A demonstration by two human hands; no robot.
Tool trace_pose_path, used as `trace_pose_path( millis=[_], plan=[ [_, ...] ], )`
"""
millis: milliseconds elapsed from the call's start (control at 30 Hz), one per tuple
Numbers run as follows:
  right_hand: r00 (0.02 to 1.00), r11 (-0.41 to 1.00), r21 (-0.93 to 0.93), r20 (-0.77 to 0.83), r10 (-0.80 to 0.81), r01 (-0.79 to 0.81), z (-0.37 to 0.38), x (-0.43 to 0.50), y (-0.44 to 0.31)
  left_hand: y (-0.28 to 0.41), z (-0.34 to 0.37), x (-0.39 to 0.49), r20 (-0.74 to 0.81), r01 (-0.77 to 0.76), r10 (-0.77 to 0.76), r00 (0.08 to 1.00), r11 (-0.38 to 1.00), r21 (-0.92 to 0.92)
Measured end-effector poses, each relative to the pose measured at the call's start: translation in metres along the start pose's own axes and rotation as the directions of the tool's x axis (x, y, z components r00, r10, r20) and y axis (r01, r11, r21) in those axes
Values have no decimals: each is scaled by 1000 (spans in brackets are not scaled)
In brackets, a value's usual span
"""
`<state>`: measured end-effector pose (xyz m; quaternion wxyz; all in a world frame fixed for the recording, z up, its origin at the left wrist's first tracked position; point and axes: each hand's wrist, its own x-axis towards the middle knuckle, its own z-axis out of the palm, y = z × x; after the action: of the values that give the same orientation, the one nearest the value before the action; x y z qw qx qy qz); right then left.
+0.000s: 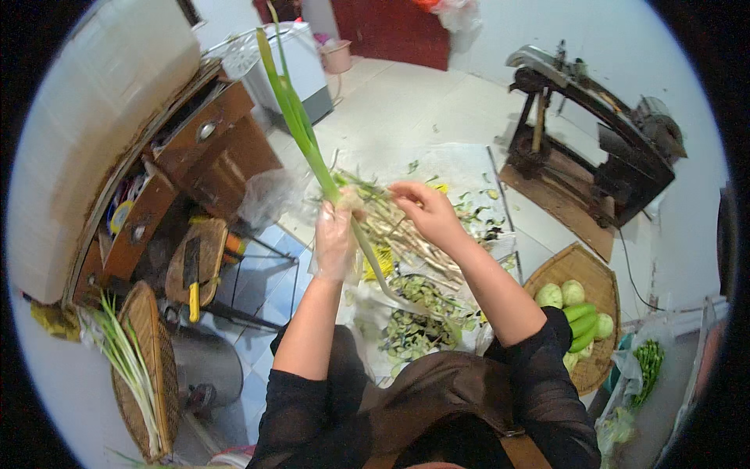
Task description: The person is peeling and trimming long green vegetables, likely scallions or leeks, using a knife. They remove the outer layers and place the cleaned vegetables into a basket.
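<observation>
My left hand (338, 237), in a clear plastic glove, is closed around the stalk of a long green onion (313, 155). Its green leaves point up and away, and its pale lower end hangs curved toward me. Just right of the stalk is my bare right hand (425, 212), fingers bent, near the pile; whether it pinches a thin strand cannot be told. Below both hands, trimmed stalks (419, 252) lie in a loose pile on a white sheet (463, 161). Closer to me lies a heap of sliced green and dark vegetable pieces (419, 328).
At left, a knife with a yellow handle (194, 302) rests on a wooden board (214, 258), near a woven basket (126, 375) with more green onions (132, 369). At right are a woven tray (603, 281) of vegetables and a metal machine stand (630, 158). Wooden drawers (196, 126) stand upper left.
</observation>
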<state>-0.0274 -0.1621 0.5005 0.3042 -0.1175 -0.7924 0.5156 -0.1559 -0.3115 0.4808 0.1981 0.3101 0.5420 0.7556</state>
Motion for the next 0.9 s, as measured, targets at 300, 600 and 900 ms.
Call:
trace_pose_path(
  millis=[300, 600, 900],
  plan=[
    [978, 914, 406, 178, -104, 24, -40, 53, -71, 10, 67, -37, 499, 293, -113, 859, 908, -299],
    [994, 878, 468, 81, 70, -100, -3, 14, -37, 12, 64, -27, 369, 271, -134, 920, 897, -349],
    [979, 702, 707, -187, 77, 80, 34, 7, -24, 1, 80, -35, 191, -16, 77, 979, 953, -303]
  ],
)
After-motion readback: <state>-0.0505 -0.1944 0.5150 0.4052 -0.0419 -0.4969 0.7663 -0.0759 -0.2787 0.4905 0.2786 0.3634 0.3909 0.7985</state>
